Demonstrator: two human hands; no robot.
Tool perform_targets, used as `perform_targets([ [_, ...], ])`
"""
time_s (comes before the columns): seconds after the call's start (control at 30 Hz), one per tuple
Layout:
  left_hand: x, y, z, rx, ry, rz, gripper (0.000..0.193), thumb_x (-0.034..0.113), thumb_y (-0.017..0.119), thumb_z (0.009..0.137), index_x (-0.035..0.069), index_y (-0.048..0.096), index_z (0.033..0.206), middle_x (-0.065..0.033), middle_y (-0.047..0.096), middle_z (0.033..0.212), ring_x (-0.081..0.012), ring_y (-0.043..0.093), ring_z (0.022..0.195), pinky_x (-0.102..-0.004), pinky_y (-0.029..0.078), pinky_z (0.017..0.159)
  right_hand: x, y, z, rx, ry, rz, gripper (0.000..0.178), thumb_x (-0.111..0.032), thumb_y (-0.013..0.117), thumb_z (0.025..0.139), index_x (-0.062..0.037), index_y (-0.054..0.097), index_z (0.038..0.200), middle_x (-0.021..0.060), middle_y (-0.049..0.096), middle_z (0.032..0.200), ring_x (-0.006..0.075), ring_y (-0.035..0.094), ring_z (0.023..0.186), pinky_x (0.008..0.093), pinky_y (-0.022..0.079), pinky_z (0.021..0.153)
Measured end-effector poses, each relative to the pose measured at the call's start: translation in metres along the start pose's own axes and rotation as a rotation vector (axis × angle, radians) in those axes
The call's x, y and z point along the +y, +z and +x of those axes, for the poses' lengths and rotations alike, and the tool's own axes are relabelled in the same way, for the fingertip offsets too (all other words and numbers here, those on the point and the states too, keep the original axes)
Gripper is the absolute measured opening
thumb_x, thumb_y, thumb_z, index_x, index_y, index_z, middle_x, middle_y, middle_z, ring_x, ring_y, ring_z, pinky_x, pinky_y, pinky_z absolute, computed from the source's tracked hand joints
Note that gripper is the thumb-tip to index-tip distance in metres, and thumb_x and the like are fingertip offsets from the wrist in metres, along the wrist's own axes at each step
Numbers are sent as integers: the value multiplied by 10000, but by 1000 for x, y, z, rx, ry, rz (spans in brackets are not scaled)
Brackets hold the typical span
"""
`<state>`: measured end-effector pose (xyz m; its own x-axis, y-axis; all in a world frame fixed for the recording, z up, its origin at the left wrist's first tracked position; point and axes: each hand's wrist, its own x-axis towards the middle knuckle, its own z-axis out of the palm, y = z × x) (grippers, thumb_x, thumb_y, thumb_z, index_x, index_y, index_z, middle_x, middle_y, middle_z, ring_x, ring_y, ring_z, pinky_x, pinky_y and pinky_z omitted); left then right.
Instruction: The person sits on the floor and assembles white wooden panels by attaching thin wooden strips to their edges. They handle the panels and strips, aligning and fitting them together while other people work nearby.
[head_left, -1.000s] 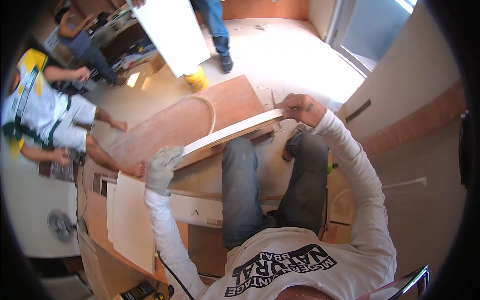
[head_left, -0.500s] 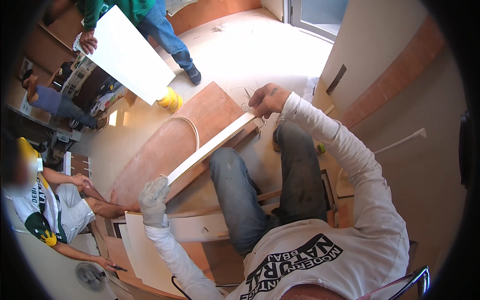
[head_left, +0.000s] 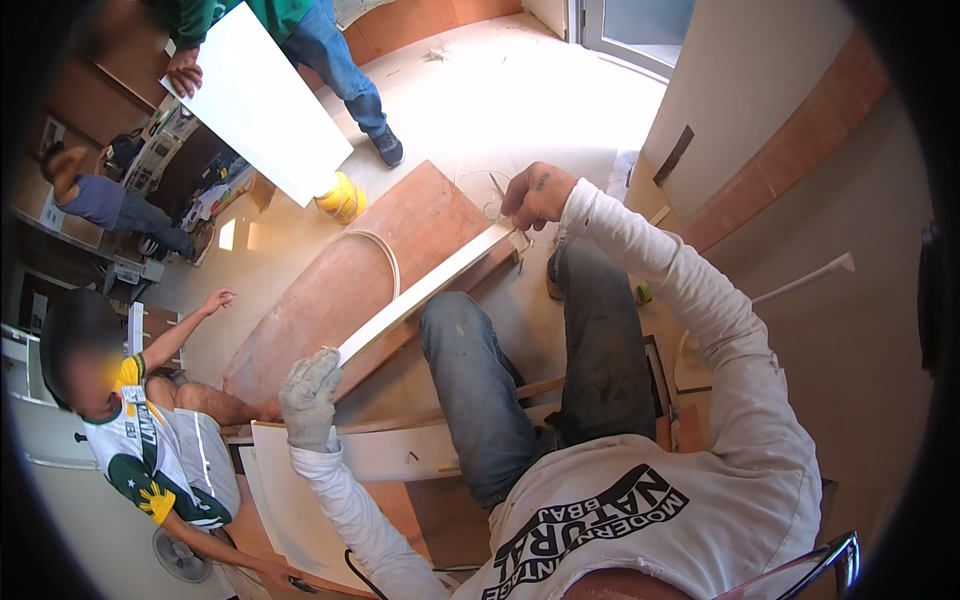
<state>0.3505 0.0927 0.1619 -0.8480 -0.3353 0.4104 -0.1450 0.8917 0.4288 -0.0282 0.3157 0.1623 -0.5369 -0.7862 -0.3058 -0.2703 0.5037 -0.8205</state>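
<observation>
White strip (head_left: pixel 425 294): left hand (head_left: pixel 311 390) and right hand (head_left: pixel 537 195) each clamp one end. The yellow tub (head_left: pixel 341 199) hides its contents.

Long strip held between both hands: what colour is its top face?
The strip is white on top, seen best in the head view.

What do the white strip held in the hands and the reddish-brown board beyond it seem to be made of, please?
The white strip looks like painted or laminated wood: smooth white face, core unclear. The reddish-brown board is probably bare plywood: matt, with uneven, wood-toned colouring.
</observation>
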Motion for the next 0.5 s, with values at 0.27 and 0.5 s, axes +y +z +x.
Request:
perform_targets([
  [0.27,3,2,-2,14,-88,-109,242,-26,679,700,3,677,940,-111,676,909,-256,631,856,-333,495,773,-2,2,2,2,-12,-23,272,-32,676,643,5,695,912,88,681,751,139,625,584,276,521,540],
  [0.5,3,0,1,-17,0,6,224,-10,667,713,5,672,936,-105,674,933,-248,627,869,-323,485,786,-5,3,2,2,-54,-119,249,-33,679,662,9,701,907,92,685,755,140,633,587,270,524,529],
])
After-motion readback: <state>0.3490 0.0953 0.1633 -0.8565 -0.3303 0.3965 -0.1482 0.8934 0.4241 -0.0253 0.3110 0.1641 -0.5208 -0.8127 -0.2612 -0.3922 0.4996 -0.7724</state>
